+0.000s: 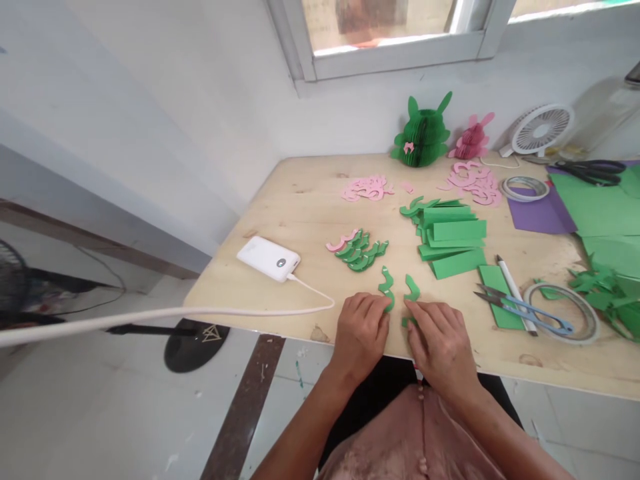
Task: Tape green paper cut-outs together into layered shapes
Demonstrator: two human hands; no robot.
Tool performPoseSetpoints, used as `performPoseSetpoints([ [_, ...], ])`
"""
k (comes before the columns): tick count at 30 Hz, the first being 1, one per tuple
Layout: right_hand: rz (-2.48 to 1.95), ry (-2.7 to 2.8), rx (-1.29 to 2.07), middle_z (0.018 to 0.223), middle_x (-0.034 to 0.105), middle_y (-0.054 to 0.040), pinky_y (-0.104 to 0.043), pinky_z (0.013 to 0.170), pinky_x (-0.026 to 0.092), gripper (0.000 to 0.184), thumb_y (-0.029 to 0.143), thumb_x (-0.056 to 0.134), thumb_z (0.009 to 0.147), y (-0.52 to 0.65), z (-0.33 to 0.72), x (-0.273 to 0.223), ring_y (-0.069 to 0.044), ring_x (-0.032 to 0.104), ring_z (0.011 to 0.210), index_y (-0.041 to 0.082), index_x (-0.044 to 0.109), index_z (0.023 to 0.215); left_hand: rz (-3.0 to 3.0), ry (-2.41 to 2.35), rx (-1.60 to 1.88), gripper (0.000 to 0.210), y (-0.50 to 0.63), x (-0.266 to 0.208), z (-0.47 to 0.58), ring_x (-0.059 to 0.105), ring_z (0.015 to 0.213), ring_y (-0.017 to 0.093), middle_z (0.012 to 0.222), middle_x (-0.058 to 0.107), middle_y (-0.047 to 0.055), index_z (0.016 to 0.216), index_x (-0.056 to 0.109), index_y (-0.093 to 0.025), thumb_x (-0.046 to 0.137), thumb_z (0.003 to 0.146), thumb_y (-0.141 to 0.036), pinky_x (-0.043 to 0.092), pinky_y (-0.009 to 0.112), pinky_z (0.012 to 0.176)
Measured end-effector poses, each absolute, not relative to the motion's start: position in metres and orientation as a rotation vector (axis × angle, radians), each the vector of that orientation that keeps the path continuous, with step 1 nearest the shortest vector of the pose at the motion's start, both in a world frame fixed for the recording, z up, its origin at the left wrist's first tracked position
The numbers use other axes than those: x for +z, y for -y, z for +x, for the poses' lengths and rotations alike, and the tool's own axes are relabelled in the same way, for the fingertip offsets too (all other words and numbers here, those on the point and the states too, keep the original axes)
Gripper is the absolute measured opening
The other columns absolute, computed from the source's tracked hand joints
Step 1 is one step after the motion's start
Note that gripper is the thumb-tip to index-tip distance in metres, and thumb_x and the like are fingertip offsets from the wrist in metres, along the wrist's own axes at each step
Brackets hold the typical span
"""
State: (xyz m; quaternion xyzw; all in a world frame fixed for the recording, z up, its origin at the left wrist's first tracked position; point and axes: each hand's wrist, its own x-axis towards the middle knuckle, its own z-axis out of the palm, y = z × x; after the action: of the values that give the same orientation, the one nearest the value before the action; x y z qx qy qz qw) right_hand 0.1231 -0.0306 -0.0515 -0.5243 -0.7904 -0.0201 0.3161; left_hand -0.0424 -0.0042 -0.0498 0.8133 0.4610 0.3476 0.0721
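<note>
Near the front edge of the wooden table, my left hand (361,331) has its fingers curled together on the lower end of a wavy green paper cutout (385,281). A second curved green paper cutout (412,287) lies just to the right, its lower part under the bent fingers of my right hand (444,339). Both hands rest low on the tabletop, a small gap between them. Beyond my left hand, a fanned pile of green scalloped cutouts (364,257) has a pink scalloped strip (343,241) at its left end. My fingertips partly hide both held pieces.
Folded green paper strips (457,230) lie ahead of my right hand. Blue-handled scissors (540,316), a marker (513,287) and a tape roll (593,327) are at right. A white power bank (269,258) with a cable sits left. Paper rabbits (425,140) stand against the wall.
</note>
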Motion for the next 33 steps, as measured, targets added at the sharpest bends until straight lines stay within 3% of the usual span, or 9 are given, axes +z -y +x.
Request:
performPoseSetpoints([
  [8,-1.375,2.039,-0.030,0.094,0.067,-0.0108,-0.039,0.077,0.040,0.030,0.013,0.052,0.086,0.031,0.121,-0.050,-0.024,0.056,0.089,0.012,0.058,0.114,2.425,-1.464,0.994,0.018,0.002,-0.046,-0.035,0.059,0.087,0.023,0.091,0.067,0.006,0.100,0.056,-0.018,0.053,0.083,-0.013,0.047,0.038,0.076],
  [14,-1.308,1.871,0.104,0.087,0.068,-0.0053,-0.036,0.076,0.043,0.010,0.012,0.053,0.086,0.033,0.122,-0.043,-0.020,0.061,0.084,0.020,0.058,0.091,2.300,-1.442,1.186,0.005,0.005,-0.050,-0.037,0.059,0.086,0.020,0.087,0.066,0.005,0.086,0.055,-0.019,0.051,0.086,-0.015,0.046,0.035,0.080],
  [19,-1.295,1.756,0.218,0.085,0.068,-0.0039,-0.033,0.074,0.047,0.010,0.013,0.051,0.087,0.041,0.136,-0.028,-0.018,0.062,0.082,0.021,0.056,0.090,2.262,-1.441,1.221,0.008,0.005,-0.051,-0.038,0.059,0.084,0.019,0.082,0.066,0.004,0.080,0.055,-0.019,0.051,0.087,-0.016,0.046,0.035,0.078],
  [28,-1.703,1.666,-0.378,0.089,0.068,-0.0074,-0.035,0.078,0.048,0.013,0.025,0.052,0.088,0.049,0.245,-0.009,-0.022,0.064,0.085,0.020,0.063,0.093,2.229,-1.395,1.326,0.007,0.007,-0.051,-0.042,0.060,0.086,0.019,0.085,0.066,0.005,0.088,0.058,-0.019,0.051,0.087,-0.016,0.048,0.035,0.081],
  [33,-1.795,1.868,-0.490,0.094,0.068,-0.0094,-0.036,0.077,0.046,0.023,0.034,0.052,0.089,0.055,0.281,-0.014,-0.025,0.061,0.088,0.018,0.065,0.097,2.239,-1.372,1.358,0.008,0.008,-0.048,-0.041,0.060,0.087,0.019,0.087,0.066,0.005,0.089,0.058,-0.019,0.052,0.087,-0.015,0.049,0.036,0.082],
])
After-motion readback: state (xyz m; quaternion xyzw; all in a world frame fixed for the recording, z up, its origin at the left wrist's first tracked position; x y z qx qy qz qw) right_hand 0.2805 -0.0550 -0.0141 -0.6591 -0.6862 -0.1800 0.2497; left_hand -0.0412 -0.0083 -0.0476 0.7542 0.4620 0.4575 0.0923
